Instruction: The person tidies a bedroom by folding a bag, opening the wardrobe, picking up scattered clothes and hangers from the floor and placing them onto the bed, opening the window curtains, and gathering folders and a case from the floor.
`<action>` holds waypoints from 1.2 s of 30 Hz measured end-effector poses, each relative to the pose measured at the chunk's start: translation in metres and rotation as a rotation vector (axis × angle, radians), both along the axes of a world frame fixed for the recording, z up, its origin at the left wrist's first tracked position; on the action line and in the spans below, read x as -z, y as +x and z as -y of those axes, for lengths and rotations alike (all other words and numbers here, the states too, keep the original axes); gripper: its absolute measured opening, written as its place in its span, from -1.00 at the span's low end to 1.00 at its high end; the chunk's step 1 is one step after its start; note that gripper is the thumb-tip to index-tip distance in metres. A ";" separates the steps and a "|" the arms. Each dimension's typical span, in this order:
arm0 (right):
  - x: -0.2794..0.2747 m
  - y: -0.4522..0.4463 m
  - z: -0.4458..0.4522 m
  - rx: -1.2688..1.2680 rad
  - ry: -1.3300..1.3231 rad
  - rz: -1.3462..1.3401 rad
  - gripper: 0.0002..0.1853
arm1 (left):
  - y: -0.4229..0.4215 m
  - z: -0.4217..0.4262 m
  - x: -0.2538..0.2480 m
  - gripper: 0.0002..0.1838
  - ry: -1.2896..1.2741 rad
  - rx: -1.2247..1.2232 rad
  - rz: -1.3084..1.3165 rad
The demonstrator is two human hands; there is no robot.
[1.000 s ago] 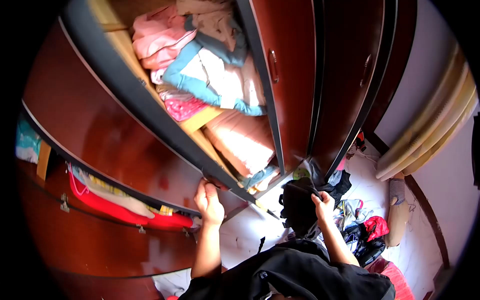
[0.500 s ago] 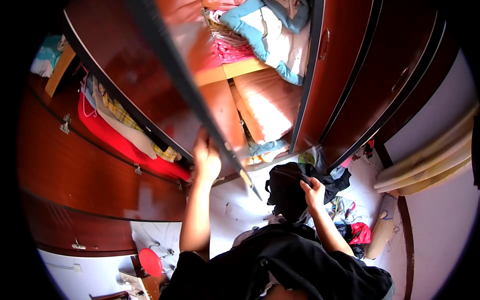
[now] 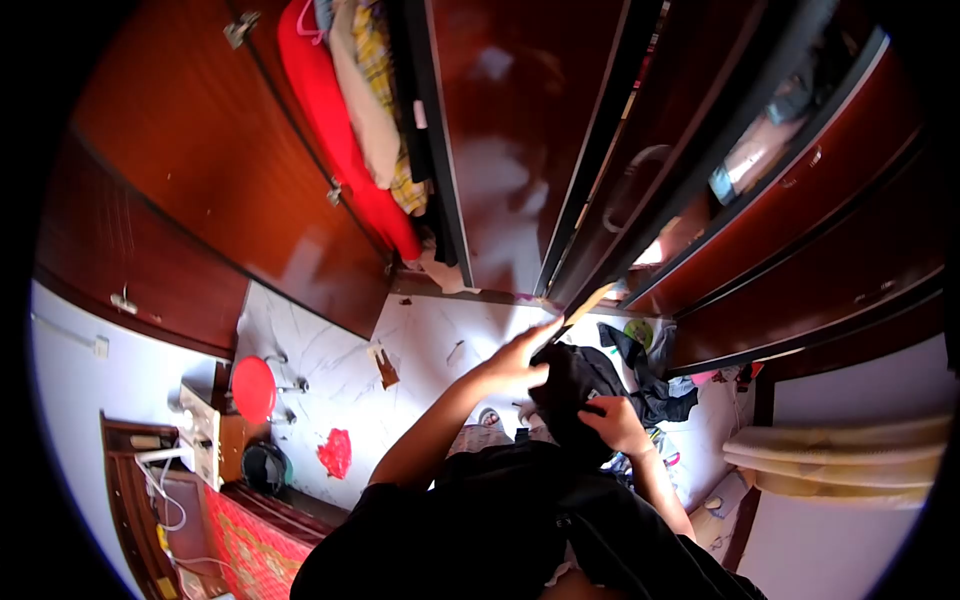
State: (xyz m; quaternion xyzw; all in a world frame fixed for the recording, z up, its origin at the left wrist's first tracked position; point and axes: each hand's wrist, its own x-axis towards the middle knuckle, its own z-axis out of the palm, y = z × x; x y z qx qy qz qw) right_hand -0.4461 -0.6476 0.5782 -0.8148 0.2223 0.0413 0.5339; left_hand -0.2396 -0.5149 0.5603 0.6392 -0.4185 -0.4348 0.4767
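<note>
My left hand [image 3: 512, 362] is at the low end of a dark wardrobe door [image 3: 640, 215], its index finger stretched against the door's edge and its thumb apart. This door stands partly closed over the compartment with folded bedding [image 3: 745, 160], which shows only through a gap. In my right hand [image 3: 617, 424], close to my body, is a black cloth item [image 3: 572, 392] with the fingers closed on it. The black item hangs between my two hands, just below the door's lower corner.
Hanging clothes, among them a red garment [image 3: 335, 135], show in an open compartment at the upper left. A red stool [image 3: 254, 388], a dark bin [image 3: 265, 467] and a red bag [image 3: 335, 453] are on the left. Clothes [image 3: 668, 402] lie on the floor; a yellowish curtain [image 3: 840, 462] hangs right.
The door has swung across the bedding compartment, moved by my left hand. The view has turned left, showing more floor and the stool. My right hand keeps the black item.
</note>
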 end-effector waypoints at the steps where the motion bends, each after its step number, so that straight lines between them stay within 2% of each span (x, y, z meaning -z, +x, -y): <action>1: -0.002 0.008 -0.011 -0.073 -0.026 0.046 -0.74 | -0.006 -0.023 0.001 -0.12 -0.010 0.105 0.127; 2: -0.003 0.017 -0.021 -0.104 -0.017 0.087 -0.75 | -0.013 -0.044 0.009 -0.04 0.120 0.180 0.076; 3: -0.005 0.027 -0.031 -0.130 -0.008 0.132 -0.76 | -0.020 -0.064 0.015 0.07 0.129 0.216 0.040; 5: -0.016 0.046 -0.049 -0.170 0.050 0.116 -0.77 | -0.039 -0.094 0.009 0.10 0.234 0.167 0.092; 6: -0.022 0.058 -0.058 -0.182 0.107 0.116 -0.78 | -0.043 -0.106 0.011 0.13 0.227 0.062 0.057; 7: -0.027 0.067 -0.068 -0.190 0.167 0.120 -0.80 | -0.049 -0.115 0.019 -0.01 0.181 -0.085 0.167; 9: -0.024 0.082 -0.088 -0.248 0.259 0.193 -0.82 | -0.054 -0.130 0.017 -0.31 0.157 -0.358 0.191; 10: -0.018 0.087 -0.096 -0.280 0.316 0.200 -0.85 | -0.052 -0.133 0.009 -0.54 0.105 -0.467 0.244; 11: -0.016 0.096 -0.102 -0.301 0.330 0.216 -0.86 | -0.049 -0.140 -0.001 -0.64 0.227 -0.513 0.194; 13: -0.003 0.117 -0.112 -0.286 0.445 0.258 -0.85 | -0.047 -0.152 0.004 -0.66 0.262 -0.663 0.370; 15: -0.004 0.137 -0.116 -0.339 0.430 0.289 -0.84 | -0.045 -0.165 0.002 -0.72 0.191 -0.840 0.374; 17: -0.009 0.160 -0.117 -0.401 0.630 0.204 -0.83 | -0.037 -0.178 -0.001 -0.77 0.136 -0.947 0.317; 18: -0.003 0.175 -0.115 -0.411 0.594 0.169 -0.81 | -0.032 -0.182 -0.003 -0.82 0.075 -1.030 0.321; 19: 0.000 0.191 -0.111 -0.414 0.579 0.159 -0.81 | -0.026 -0.188 -0.011 -0.83 0.139 -1.064 0.299; 21: 0.017 0.227 -0.104 -0.325 0.331 0.245 -0.81 | -0.013 -0.197 -0.011 -0.84 0.102 -1.168 0.364; 23: 0.064 0.268 -0.092 -0.167 0.158 0.323 -0.79 | 0.000 -0.205 -0.019 -0.85 0.127 -1.268 0.317; 25: 0.055 0.313 -0.078 -0.118 -0.009 0.292 -0.70 | 0.018 -0.210 -0.025 -0.84 0.009 -1.351 0.168; 27: 0.081 0.372 -0.067 -0.061 -0.208 0.358 -0.59 | 0.035 -0.213 -0.030 -0.80 0.015 -1.427 0.048; 28: 0.077 0.398 -0.064 -0.046 -0.480 0.437 -0.51 | 0.043 -0.211 -0.030 -0.78 0.024 -1.481 0.031; 29: 0.074 0.422 -0.060 -0.049 -0.436 0.301 -0.48 | 0.052 -0.213 -0.026 -0.78 0.019 -1.511 0.010; 31: 0.058 0.466 -0.050 -0.079 -0.624 0.168 -0.44 | 0.072 -0.215 -0.024 -0.79 0.042 -1.537 -0.007; 32: 0.062 0.482 -0.051 -0.076 -0.606 0.169 -0.44 | 0.079 -0.217 -0.027 -0.79 0.056 -1.537 0.008; 34: 0.090 0.504 -0.045 -0.187 -1.012 -0.014 -0.59 | 0.086 -0.211 -0.030 -0.79 0.085 -1.559 0.025; 36: 0.114 0.519 -0.035 -0.146 -1.069 0.060 -0.60 | 0.101 -0.212 -0.021 -0.79 0.063 -1.568 0.014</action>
